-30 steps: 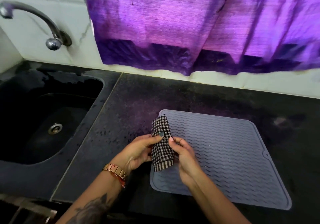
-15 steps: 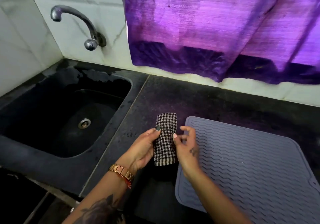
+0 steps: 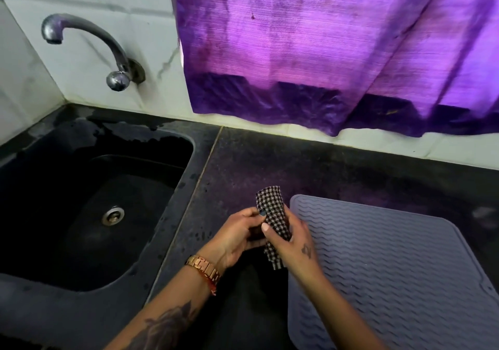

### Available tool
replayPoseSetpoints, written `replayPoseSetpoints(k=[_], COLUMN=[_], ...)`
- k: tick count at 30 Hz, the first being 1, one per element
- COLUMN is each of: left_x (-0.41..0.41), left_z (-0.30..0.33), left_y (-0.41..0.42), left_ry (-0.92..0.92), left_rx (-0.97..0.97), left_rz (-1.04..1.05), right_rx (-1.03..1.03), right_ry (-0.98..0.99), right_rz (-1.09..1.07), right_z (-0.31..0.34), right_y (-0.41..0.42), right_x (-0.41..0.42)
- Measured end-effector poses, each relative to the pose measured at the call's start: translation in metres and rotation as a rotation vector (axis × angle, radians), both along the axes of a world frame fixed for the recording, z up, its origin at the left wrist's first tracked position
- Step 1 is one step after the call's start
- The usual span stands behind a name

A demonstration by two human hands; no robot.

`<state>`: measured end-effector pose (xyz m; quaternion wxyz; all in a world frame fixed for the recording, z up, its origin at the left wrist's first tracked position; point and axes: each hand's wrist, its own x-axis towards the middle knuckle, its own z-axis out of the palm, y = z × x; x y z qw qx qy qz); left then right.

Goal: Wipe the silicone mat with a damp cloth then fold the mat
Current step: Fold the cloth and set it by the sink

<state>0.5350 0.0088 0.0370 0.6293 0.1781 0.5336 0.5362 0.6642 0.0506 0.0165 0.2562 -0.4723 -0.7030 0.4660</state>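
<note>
Beside grey ridged mat [image 3: 391, 263]: both hands grip folded checked cloth [image 3: 272, 214].

The silicone mat [image 3: 391, 263] runs off the right and bottom edges. The right hand [image 3: 293, 244] covers the checked cloth's [image 3: 272, 209] middle; perhaps folded double. The purple curtain [image 3: 324, 47] is cropped above.

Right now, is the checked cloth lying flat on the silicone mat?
No, both the left hand and right hand hold the checked cloth up beside the silicone mat.
</note>
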Motion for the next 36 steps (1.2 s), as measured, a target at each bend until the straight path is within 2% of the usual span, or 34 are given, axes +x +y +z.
replayPoseSetpoints(k=[4,8,11,14,22,28,36], left_x=[-0.027,-0.067,-0.098,-0.132,-0.229,-0.303,-0.407], left_z=[-0.001,0.001,0.006,0.013,0.014,0.003,-0.012], left_y=[-0.005,-0.018,-0.031,-0.045,-0.068,-0.078,-0.062], left_ry=[-0.006,-0.048,-0.108,-0.087,-0.051,-0.026,-0.028], left_rx=[0.004,0.028,0.077,0.125,0.194,0.177,0.161], left_rz=[0.107,0.217,0.227,0.228,0.335,0.415,0.59], right_rx=[-0.164,-0.204,-0.232,-0.293,-0.401,-0.491,-0.523], right_ry=[0.2,0.236,0.268,0.312,0.279,0.238,0.229], right_rz=[0.004,0.05,0.096,0.124,0.227,0.334,0.343], right_z=[0.001,0.005,0.012,0.02,0.033,0.032,0.019], right_y=[0.002,0.002,-0.001,-0.005,-0.012,-0.007,0.014], right_x=[-0.031,-0.069,-0.103,-0.14,-0.247,-0.324,-0.444])
